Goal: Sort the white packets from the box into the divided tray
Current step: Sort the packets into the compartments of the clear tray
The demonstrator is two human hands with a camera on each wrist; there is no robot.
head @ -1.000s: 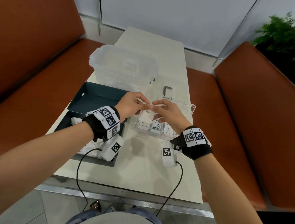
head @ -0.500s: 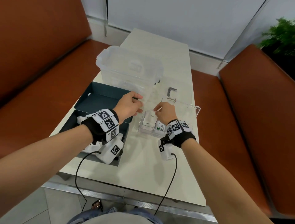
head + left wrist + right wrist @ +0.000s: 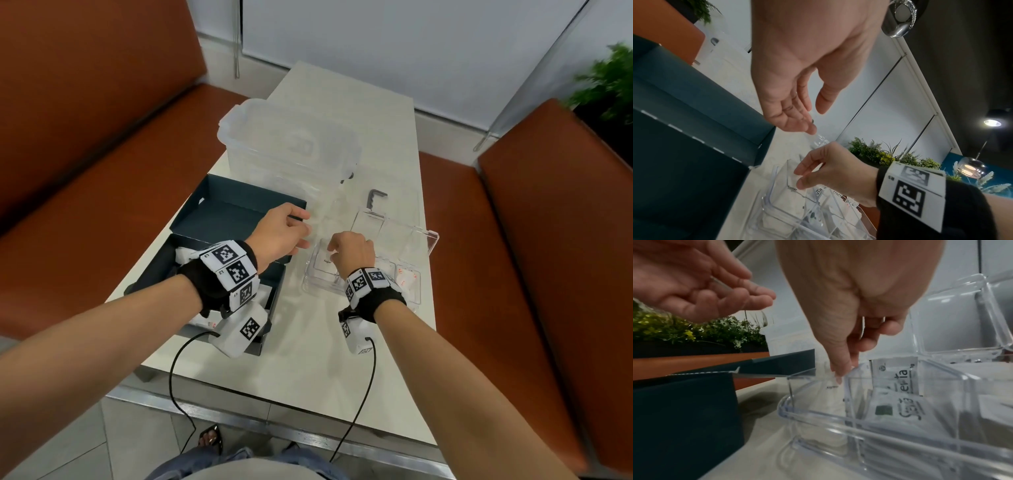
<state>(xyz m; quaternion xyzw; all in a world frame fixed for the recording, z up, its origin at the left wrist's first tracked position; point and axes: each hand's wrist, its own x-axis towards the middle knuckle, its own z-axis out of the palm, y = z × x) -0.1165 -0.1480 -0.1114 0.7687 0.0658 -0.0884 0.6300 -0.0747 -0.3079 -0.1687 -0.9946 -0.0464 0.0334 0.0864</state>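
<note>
While my right hand (image 3: 351, 251) is pinching a white paper sugar packet (image 3: 795, 183) down into the leftmost compartment of the clear plastic divided tray (image 3: 430, 240), my left hand (image 3: 279, 233) is hovering empty, fingers relaxed. It is hanging between that tray and the dark teal cardboard box (image 3: 222, 212).

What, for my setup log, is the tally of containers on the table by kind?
dark box: 1
clear divided tray: 1
clear lidded tub: 1
Total: 3
</note>
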